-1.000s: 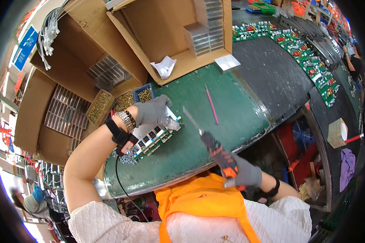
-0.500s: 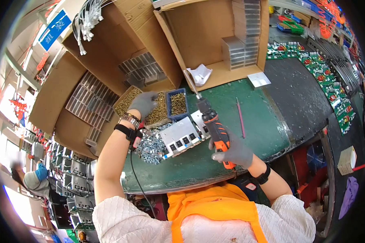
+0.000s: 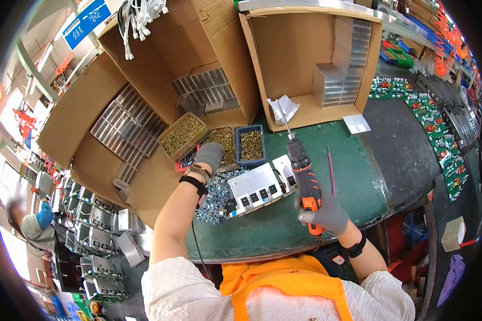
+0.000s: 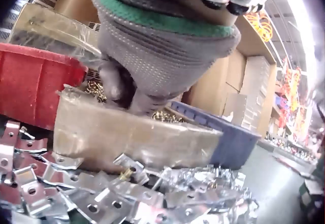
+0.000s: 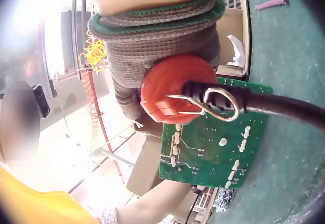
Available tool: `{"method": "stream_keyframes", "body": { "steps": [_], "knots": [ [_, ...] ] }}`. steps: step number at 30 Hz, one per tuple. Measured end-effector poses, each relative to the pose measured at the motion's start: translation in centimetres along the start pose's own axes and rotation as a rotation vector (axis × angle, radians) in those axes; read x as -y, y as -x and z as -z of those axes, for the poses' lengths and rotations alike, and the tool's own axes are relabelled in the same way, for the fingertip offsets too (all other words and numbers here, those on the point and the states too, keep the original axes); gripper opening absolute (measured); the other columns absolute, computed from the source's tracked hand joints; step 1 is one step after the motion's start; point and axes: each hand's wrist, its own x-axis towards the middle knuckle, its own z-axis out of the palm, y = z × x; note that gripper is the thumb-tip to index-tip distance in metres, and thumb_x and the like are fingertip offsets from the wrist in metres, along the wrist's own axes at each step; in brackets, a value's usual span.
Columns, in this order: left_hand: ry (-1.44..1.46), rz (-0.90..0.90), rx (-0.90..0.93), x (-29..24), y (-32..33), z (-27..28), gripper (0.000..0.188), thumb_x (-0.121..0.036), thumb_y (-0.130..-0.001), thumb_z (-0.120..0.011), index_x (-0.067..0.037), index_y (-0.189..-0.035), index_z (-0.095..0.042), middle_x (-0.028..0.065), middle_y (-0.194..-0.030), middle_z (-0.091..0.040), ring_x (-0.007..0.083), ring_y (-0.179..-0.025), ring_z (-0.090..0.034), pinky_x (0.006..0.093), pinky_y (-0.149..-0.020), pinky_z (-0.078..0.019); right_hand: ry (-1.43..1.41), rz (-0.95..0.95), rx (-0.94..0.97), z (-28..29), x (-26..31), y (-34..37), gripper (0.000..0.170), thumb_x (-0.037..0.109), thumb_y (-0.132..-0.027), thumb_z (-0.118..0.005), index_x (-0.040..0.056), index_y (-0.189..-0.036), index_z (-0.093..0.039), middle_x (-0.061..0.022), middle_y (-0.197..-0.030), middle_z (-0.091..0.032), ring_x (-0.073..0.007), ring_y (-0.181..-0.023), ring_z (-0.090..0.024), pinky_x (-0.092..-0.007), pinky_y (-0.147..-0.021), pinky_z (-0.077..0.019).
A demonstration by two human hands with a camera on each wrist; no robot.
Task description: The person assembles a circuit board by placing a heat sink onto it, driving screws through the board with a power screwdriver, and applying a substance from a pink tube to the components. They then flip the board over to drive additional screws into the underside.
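My gloved left hand [image 3: 210, 154] reaches down into a tan box [image 4: 132, 138] of small brass screws [image 3: 222, 140]. Its fingertips are hidden behind the box wall in the left wrist view, so I cannot tell whether they hold a screw. My gloved right hand [image 3: 331, 215] grips an orange and black electric screwdriver [image 3: 304, 179], its long bit pointing up and away. Between the hands, a green circuit board [image 5: 223, 153] with flat metal plates [image 3: 255, 184] lies on the bench. Loose metal clips [image 3: 215, 199] are heaped left of it.
A blue bin [image 3: 251, 162], a red bin [image 4: 40, 82] and another screw box [image 3: 182, 135] flank the tan box. Large cartons [image 3: 289, 69] with metal parts stand behind. A pink stick [image 3: 331, 171] lies right of the screwdriver. Circuit boards [image 3: 439, 139] line the right side.
My left hand has let go of the board assembly and moved to the screw box. The screwdriver has swung to point upward beside the assembly. The head view has shifted.
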Motion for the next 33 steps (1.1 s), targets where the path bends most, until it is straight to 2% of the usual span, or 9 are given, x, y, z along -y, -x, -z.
{"method": "stream_keyframes", "body": {
  "steps": [4, 9, 13, 15, 16, 18, 21, 29, 33],
  "knots": [
    [0.067, 0.072, 0.162, -0.5, 0.3, 3.7, 0.022, -0.014, -0.079, -0.067, -0.013, -0.100, -0.071, 0.0156, -0.099, -0.069, 0.0325, -0.095, -0.065, 0.0421, -0.084, -0.0504, 0.031, -0.034, -0.023, 0.0, 0.6, 0.2, 0.081, 0.002, -0.069, -0.077, 0.0061, -0.138, -0.034, -0.0038, -0.088, -0.060, -0.0130, -0.067, -0.060, -0.0289, -0.058, -0.0523],
    [0.188, 0.041, -0.037, -0.6, 3.5, 6.2, 0.028, -0.032, -0.086, -0.058, -0.009, -0.099, -0.068, 0.0168, -0.099, -0.068, 0.0341, -0.096, -0.065, 0.0422, -0.084, -0.0504, 0.112, -0.088, -0.003, 0.4, 1.6, -0.2, 0.088, 0.005, -0.069, -0.079, 0.0044, -0.142, -0.030, -0.0037, -0.086, -0.060, -0.0119, -0.066, -0.059, -0.0280, -0.057, -0.0516],
    [0.407, 0.080, -0.106, -1.5, 5.0, 9.3, 0.024, -0.027, -0.090, -0.056, -0.009, -0.101, -0.068, 0.0174, -0.097, -0.067, 0.0323, -0.091, -0.066, 0.0424, -0.080, -0.0502, 0.268, -0.161, 0.048, 0.7, 3.7, -0.1, 0.091, 0.016, -0.069, -0.082, 0.0031, -0.143, -0.030, -0.0064, -0.092, -0.062, -0.0148, -0.073, -0.061, -0.0297, -0.065, -0.0520],
    [0.945, -0.040, -0.330, -1.4, 4.6, 8.1, 0.017, -0.016, -0.088, -0.062, -0.004, -0.098, -0.068, 0.0138, -0.088, -0.069, 0.0240, -0.080, -0.066, 0.0356, -0.071, -0.0511, 0.383, -0.054, 0.011, 1.5, 2.2, -0.7, 0.090, 0.020, -0.069, -0.082, 0.0033, -0.142, -0.032, -0.0082, -0.097, -0.062, -0.0170, -0.079, -0.061, -0.0312, -0.071, -0.0514],
    [0.947, -0.079, -0.321, -2.6, 4.9, 9.4, 0.017, -0.016, -0.088, -0.062, -0.004, -0.098, -0.068, 0.0138, -0.088, -0.069, 0.0240, -0.080, -0.066, 0.0356, -0.071, -0.0511, 0.509, 0.039, 0.017, 1.8, 1.7, -0.9, 0.090, 0.024, -0.069, -0.082, 0.0034, -0.142, -0.034, -0.0100, -0.101, -0.062, -0.0193, -0.085, -0.061, -0.0327, -0.076, -0.0508],
    [1.473, -0.129, -0.196, -4.5, 7.0, 13.7, 0.014, -0.008, -0.084, -0.068, -0.001, -0.096, -0.067, 0.0069, -0.080, -0.067, 0.0139, -0.071, -0.061, 0.0264, -0.063, -0.0484, 0.501, -0.013, 0.061, 1.8, 3.3, -0.7, 0.090, 0.027, -0.069, -0.082, 0.0035, -0.141, -0.034, -0.0116, -0.105, -0.061, -0.0208, -0.090, -0.060, -0.0335, -0.081, -0.0495],
    [1.625, -0.248, -0.108, -4.8, 7.3, 15.7, 0.015, -0.007, -0.084, -0.068, 0.001, -0.096, -0.065, 0.0035, -0.078, -0.065, 0.0102, -0.068, -0.059, 0.0221, -0.061, -0.0464, 0.531, -0.066, 0.148, 1.9, 4.0, -0.7, 0.089, 0.029, -0.069, -0.081, 0.0039, -0.140, -0.035, -0.0131, -0.108, -0.060, -0.0221, -0.095, -0.059, -0.0338, -0.084, -0.0482],
    [1.494, -0.243, -0.075, -4.7, 6.8, 17.4, 0.013, -0.004, -0.082, -0.067, 0.003, -0.092, -0.063, 0.0056, -0.070, -0.061, 0.0131, -0.059, -0.055, 0.0244, -0.053, -0.0439, 0.573, -0.059, 0.177, 2.3, 4.3, -0.5, 0.089, 0.029, -0.068, -0.081, 0.0039, -0.140, -0.034, -0.0146, -0.111, -0.060, -0.0234, -0.096, -0.060, -0.0330, -0.084, -0.0486],
    [1.475, -0.256, -0.032, -4.4, 7.0, 18.1, 0.011, -0.003, -0.083, -0.067, 0.003, -0.093, -0.066, 0.0051, -0.076, -0.066, 0.0106, -0.064, -0.058, 0.0226, -0.058, -0.0466, 0.592, -0.025, 0.201, 2.5, 3.8, -0.8, 0.089, 0.028, -0.067, -0.081, 0.0033, -0.139, -0.035, -0.0149, -0.112, -0.060, -0.0239, -0.097, -0.060, -0.0334, -0.086, -0.0487]
  ]
}}
